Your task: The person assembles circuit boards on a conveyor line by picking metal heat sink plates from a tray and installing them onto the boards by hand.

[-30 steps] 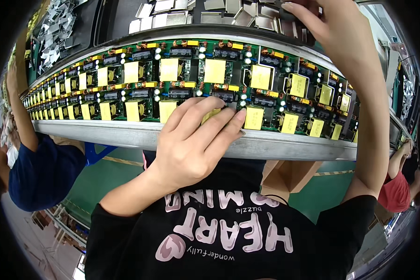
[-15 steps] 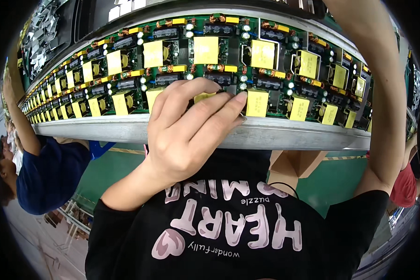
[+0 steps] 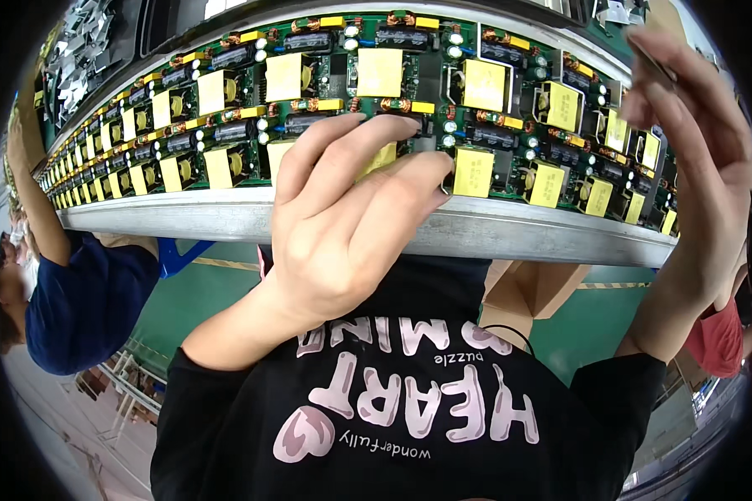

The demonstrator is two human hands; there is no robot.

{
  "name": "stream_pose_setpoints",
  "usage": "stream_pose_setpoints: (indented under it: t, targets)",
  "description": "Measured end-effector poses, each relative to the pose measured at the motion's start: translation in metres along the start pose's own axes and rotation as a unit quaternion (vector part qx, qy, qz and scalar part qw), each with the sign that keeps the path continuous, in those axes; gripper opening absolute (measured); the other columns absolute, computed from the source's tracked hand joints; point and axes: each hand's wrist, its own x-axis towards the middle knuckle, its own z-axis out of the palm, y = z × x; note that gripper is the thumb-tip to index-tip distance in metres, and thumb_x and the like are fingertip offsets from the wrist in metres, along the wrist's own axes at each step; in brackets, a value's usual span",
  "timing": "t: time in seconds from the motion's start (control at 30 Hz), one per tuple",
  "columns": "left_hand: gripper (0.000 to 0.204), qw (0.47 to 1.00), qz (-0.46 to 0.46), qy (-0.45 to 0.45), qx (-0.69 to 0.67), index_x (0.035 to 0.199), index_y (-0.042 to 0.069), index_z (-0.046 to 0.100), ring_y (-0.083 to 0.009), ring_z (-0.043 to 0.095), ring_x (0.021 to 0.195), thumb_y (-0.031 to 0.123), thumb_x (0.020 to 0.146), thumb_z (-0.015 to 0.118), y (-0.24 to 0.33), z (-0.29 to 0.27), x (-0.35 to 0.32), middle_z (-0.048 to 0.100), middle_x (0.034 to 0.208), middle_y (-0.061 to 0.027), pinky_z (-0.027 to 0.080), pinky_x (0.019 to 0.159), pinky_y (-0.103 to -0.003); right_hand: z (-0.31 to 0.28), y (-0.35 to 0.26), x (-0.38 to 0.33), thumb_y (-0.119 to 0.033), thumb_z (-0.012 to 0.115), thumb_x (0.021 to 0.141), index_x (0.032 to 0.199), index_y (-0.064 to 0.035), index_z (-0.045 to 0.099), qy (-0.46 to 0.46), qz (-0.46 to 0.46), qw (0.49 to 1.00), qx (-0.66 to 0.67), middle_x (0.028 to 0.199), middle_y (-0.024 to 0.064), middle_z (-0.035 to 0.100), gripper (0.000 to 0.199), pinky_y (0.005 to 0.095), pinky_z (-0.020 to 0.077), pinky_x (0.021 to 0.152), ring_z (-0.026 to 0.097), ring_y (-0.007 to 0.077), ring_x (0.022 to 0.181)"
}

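Observation:
My left hand (image 3: 342, 213) lies over the near row of green circuit boards, fingers bent around one board and its yellow-wrapped transformer (image 3: 379, 157). The thumb side touches down beside another yellow transformer (image 3: 474, 173); what lies under the palm is hidden. My right hand (image 3: 698, 125) is raised over the right end of the boards, pinching a small thin metal plate (image 3: 652, 63). Each board carries a yellow transformer, black capacitors (image 3: 403, 37) and copper-wound coils.
A metal rail (image 3: 226, 219) runs along the near edge of the boards. Grey metal pieces (image 3: 79, 67) are heaped in a dark tray at far left. A co-worker in a dark blue shirt (image 3: 92, 305) is at left, another in red (image 3: 718, 338) at right. A cardboard box (image 3: 530, 292) stands below the rail.
My right hand has come back from the far right side toward the boards, with the metal plate now showing in its fingers. My left hand stays over the same board and has shifted slightly right.

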Motion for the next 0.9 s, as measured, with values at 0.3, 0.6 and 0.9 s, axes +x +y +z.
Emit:
stream_pose_setpoints:
  t: [0.3, 0.6, 0.9]
  targets:
    - [0.035, 0.998, -0.026, -0.019, -0.055, 0.101, 0.005, 0.072, -0.0287, 0.065, 0.102, 0.011, 0.068, 0.083, -0.006, 0.010, -0.009, 0.073, 0.095, -0.0096, 0.047, 0.094, -0.042, 0.060, -0.021, -0.038, 0.001, 0.055, 0.099, 0.122, 0.0090, 0.062, 0.082, 0.098, 0.983, 0.131, 0.098, 0.0151, 0.071, 0.025, 0.0281, 0.0550, 0.073, 0.069, 0.0187, 0.082]
    - [0.022, 0.995, -0.021, -0.004, -0.096, 0.096, 0.004, 0.072, -0.0286, 0.065, 0.108, 0.014, 0.076, 0.077, -0.005, 0.008, -0.033, 0.073, 0.097, -0.0063, 0.050, 0.090, -0.044, 0.069, -0.018, -0.061, 0.006, 0.065, 0.092, 0.127, 0.0127, 0.056, 0.123, 0.186, 0.950, 0.218, 0.096, 0.0191, 0.073, 0.037, 0.0281, 0.0589, 0.077, 0.073, 0.0219, 0.083]
    - [0.030, 0.990, 0.012, -0.068, -0.120, 0.111, 0.010, 0.073, -0.0249, 0.062, 0.119, 0.025, 0.085, 0.069, 0.003, 0.012, -0.035, 0.071, 0.124, -0.0052, 0.048, 0.100, -0.043, 0.078, -0.024, -0.063, 0.003, 0.065, 0.094, 0.129, 0.0115, 0.051, 0.145, 0.205, 0.937, 0.245, 0.098, 0.0191, 0.074, 0.039, 0.0310, 0.0595, 0.079, 0.074, 0.0232, 0.088]
